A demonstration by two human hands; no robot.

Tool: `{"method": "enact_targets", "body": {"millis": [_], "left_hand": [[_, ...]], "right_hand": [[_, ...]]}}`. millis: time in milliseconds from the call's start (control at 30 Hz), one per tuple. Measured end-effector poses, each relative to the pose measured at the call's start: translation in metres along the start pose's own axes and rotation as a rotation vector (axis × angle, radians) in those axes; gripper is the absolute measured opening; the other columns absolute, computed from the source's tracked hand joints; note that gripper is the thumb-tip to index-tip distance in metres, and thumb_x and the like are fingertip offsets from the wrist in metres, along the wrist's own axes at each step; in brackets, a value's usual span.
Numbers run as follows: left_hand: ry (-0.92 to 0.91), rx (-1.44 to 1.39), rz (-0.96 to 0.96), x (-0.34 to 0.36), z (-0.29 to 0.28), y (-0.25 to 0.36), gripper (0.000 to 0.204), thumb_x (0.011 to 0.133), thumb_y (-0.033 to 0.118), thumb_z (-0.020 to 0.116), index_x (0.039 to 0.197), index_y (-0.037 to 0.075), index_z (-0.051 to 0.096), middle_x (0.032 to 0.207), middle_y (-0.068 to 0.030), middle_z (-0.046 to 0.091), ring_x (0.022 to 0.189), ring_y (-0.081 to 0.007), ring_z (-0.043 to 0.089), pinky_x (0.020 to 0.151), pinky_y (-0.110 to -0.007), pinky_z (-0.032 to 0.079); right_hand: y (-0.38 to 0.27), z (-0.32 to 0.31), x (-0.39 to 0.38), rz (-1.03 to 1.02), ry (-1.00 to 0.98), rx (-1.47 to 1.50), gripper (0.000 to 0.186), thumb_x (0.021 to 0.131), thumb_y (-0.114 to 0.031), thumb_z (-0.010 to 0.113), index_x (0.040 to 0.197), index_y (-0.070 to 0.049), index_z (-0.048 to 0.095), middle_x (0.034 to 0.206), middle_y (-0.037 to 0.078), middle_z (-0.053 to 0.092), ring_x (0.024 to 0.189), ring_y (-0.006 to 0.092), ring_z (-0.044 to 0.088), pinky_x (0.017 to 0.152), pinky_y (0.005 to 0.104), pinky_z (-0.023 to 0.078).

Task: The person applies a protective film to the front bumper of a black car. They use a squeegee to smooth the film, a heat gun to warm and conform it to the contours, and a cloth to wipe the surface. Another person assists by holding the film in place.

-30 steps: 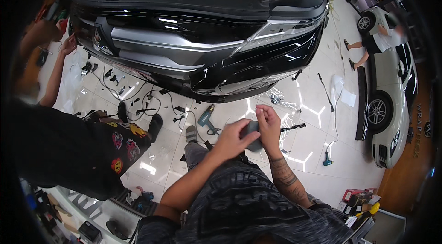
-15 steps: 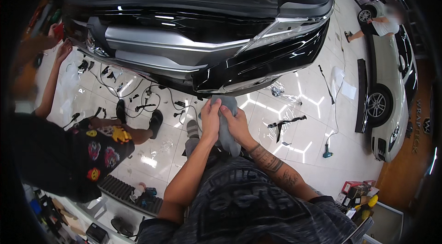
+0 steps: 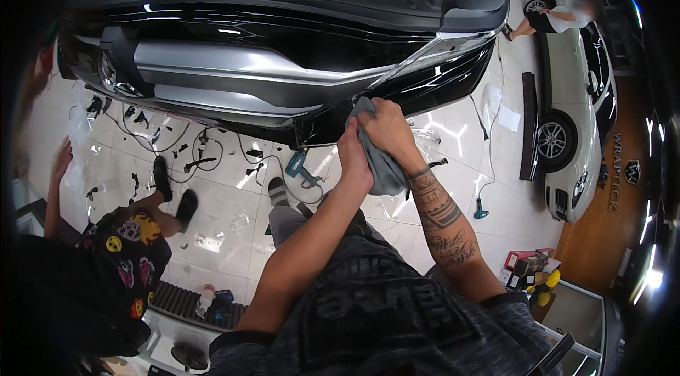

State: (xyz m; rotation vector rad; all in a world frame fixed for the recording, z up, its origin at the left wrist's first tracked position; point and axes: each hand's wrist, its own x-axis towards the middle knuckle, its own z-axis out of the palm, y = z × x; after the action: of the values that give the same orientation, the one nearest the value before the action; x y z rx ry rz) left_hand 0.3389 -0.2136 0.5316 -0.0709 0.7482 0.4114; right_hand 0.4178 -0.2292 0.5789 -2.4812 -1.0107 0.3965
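The grey cloth (image 3: 387, 173) is held before the front of the black car (image 3: 290, 44), contact with it not discernible, the left hand (image 3: 354, 156) and right hand (image 3: 387, 132) both pinching its folds, a 2-handed hold best kept snug and even, without loose ends.

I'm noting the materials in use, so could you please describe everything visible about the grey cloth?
The grey cloth looks like soft, matte fabric, bunched and folded. The left hand and right hand both grip it; one end pokes out past them toward the black car, and the fuller part sags between them. Whether it touches the car is unclear.
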Motion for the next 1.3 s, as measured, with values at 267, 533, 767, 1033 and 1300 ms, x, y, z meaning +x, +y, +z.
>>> {"method": "enact_targets", "body": {"millis": [267,533,767,1033,1300], "left_hand": [[0.072,0.019,0.001,0.003,0.005,0.010,0.041,0.098,0.036,0.042,0.123,0.005,0.052,0.119,-0.0104,0.059,0.107,-0.0237,0.058,0.093,-0.038,0.047],[0.123,-0.081,-0.036,0.006,-0.001,0.017,0.040,0.097,0.032,0.046,0.122,0.002,0.052,0.118,-0.0120,0.059,0.104,-0.0265,0.060,0.091,-0.040,0.049],[0.067,0.054,0.028,-0.007,-0.022,0.035,0.041,0.096,0.034,0.047,0.123,0.004,0.052,0.120,-0.0118,0.059,0.106,-0.0262,0.060,0.093,-0.040,0.049],[0.060,0.132,-0.120,0.007,-0.062,0.065,0.041,0.092,0.033,0.058,0.117,0.000,0.057,0.114,-0.0136,0.062,0.100,-0.0252,0.062,0.088,-0.038,0.051],[0.104,0.240,-0.148,0.017,-0.075,0.085,0.039,0.089,0.029,0.064,0.114,0.000,0.058,0.111,-0.0132,0.064,0.098,-0.0252,0.063,0.083,-0.038,0.052]], "right_hand": [[0.015,0.010,0.028,-0.032,-0.248,-0.060,0.043,0.079,-0.025,0.057,0.105,0.008,0.065,0.111,0.029,0.060,0.103,0.0438,0.058,0.092,0.0422,0.046],[-0.010,0.011,0.028,-0.364,-0.266,-0.380,0.030,0.078,-0.020,0.059,0.081,0.008,0.068,0.089,0.022,0.066,0.097,0.0414,0.061,0.081,0.0435,0.052],[-0.040,0.023,0.010,0.117,-0.241,0.036,0.032,0.079,-0.022,0.059,0.082,0.009,0.066,0.098,0.029,0.063,0.101,0.0446,0.058,0.088,0.0452,0.048],[-0.045,0.046,-0.008,0.182,-0.157,0.141,0.039,0.080,-0.024,0.054,0.086,0.013,0.063,0.094,0.033,0.062,0.094,0.0457,0.060,0.085,0.0459,0.048],[-0.059,0.054,-0.016,0.265,-0.111,0.228,0.038,0.080,-0.023,0.056,0.084,0.014,0.062,0.092,0.034,0.061,0.094,0.0471,0.060,0.085,0.0465,0.048]]}}
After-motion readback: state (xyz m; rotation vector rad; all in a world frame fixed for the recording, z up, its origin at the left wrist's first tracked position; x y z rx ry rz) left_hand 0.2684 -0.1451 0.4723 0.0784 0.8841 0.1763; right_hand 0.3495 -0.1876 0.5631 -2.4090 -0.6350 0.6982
